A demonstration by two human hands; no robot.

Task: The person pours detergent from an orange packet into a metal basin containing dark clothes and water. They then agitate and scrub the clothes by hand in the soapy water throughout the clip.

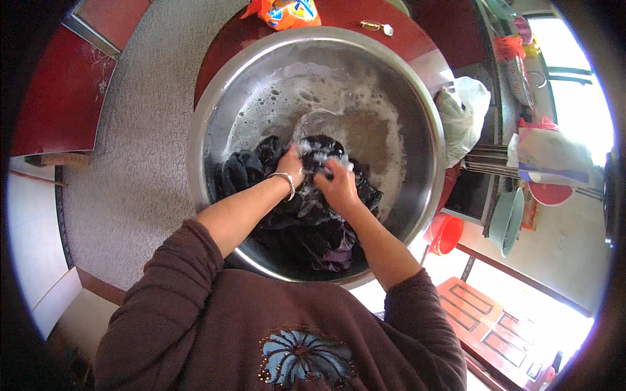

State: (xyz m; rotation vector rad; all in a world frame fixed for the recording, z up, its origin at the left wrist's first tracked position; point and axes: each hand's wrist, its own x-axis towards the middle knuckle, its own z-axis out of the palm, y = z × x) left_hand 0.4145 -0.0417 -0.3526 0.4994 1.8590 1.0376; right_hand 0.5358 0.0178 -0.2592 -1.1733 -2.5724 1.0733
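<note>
A large round stainless steel basin (313, 36) stands before me with cloudy, sudsy water (364, 122) in it. Black wet cloth (288, 215) lies bunched across its near half, with a purplish patch (337, 254) close to the near rim. My left hand (292, 165), a silver bangle at its wrist, grips a fold of the cloth. Just to its right, my right hand (337, 183) is closed on the same cloth and looks blurred. Foam clings to the fabric between the two hands, and some fingertips are hidden in it.
The basin rests on a dark red round table (220, 54). Behind it lie an orange detergent bag (293, 13) and eyeglasses (376, 26). On the right are a white plastic bag (462, 115), a red bucket (445, 234) and a pale green basin (506, 220). A wooden door (484, 317) is at lower right.
</note>
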